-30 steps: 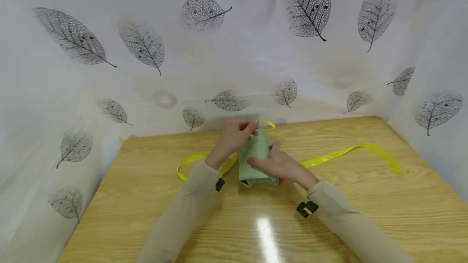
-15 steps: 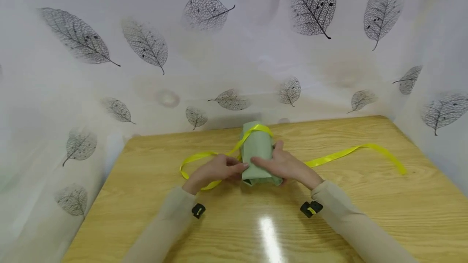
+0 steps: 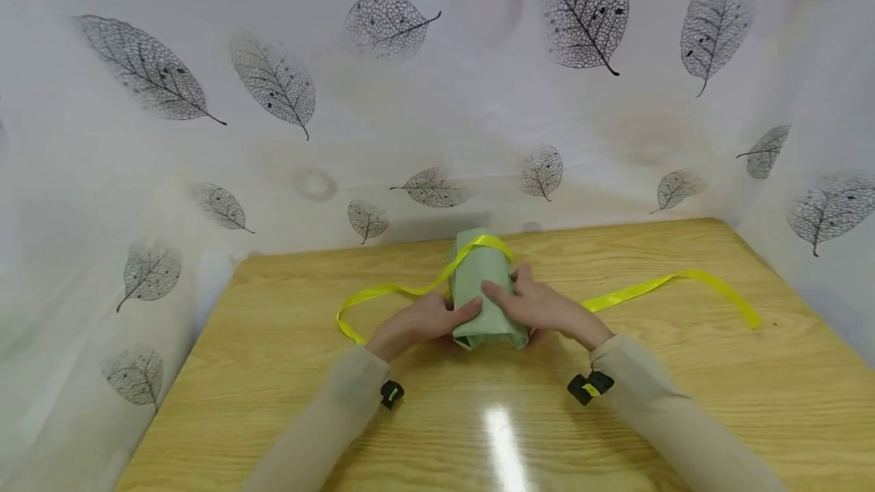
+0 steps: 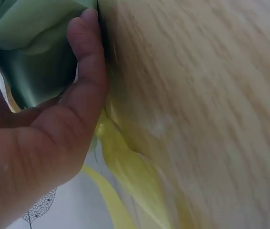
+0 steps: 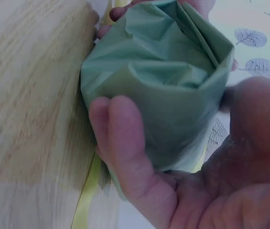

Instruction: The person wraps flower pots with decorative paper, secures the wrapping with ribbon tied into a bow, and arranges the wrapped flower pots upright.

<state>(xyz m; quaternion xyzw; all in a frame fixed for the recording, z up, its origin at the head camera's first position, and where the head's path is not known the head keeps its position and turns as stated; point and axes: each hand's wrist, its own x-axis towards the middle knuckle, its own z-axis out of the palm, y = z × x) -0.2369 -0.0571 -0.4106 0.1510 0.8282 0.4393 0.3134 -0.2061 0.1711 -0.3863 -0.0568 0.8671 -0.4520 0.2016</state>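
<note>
A roll-shaped parcel in pale green paper (image 3: 477,272) lies on the wooden table, its near end folded and crumpled, as the right wrist view also shows of the green end (image 5: 159,78). My left hand (image 3: 422,317) grips its left side with the thumb on top. From the right, my right hand (image 3: 550,306) holds it, thumb on top and fingers curled along the side. A yellow ribbon (image 3: 447,270) crosses over the far part of the parcel and loops out to the left. Its course underneath is hidden.
A long ribbon tail (image 3: 636,291) stretches right across the wooden table (image 3: 260,401). Behind the table's far edge hangs a pale cloth (image 3: 478,120) printed with dark leaves. Black straps with buckles (image 3: 591,386) sit at both wrists.
My left hand has come down from the far end to the parcel's near left side and now grips it. The ribbon now lies across the top. My right hand's thumb has shifted slightly forward.
</note>
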